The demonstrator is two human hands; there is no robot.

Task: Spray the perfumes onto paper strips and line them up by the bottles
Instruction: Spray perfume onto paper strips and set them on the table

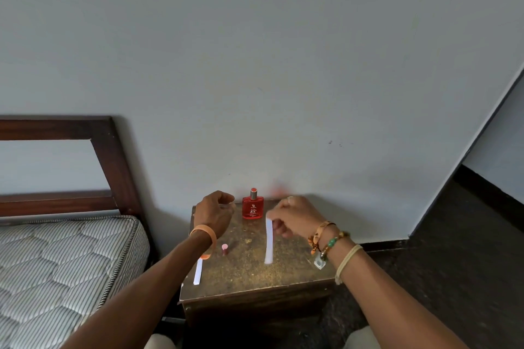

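Red glass makes up the perfume bottle (253, 207), a squat rectangular flask with a silver collar and a red spray top, uncapped, standing upright at the back edge of the bedside table (249, 278), close to the wall (255, 65). The table top is worn brown with a speckled, gritty yellowish surface.

The right hand (292, 215) is curled just right of the bottle, thumb and forefinger pinched on the top end of a white paper strip (268, 241); the strip hangs straight down from the pinch, its lower end at or just above the table top, which of the two I cannot tell. That wrist carries beaded bracelets (329, 241) in green, orange and brown, and a pale cord band further up the forearm.

The left hand (215, 212) hovers near the back left corner, just left of the bottle, fingers loosely bent inward; whether it grips anything I cannot tell, since the fingertips are blurred. An orange rubbery wristband (205, 235) circles its wrist.

A small pink cylindrical cap (224, 249) stands on the table left of centre. A second white strip (198, 272) lies flat near the front left corner, partly under the left forearm. A small clear glass object (319, 262) sits at the right edge, beneath the right wrist.

Left of the table is a quilted, striped mattress (56, 263) in a dark wooden bed frame (113, 156)
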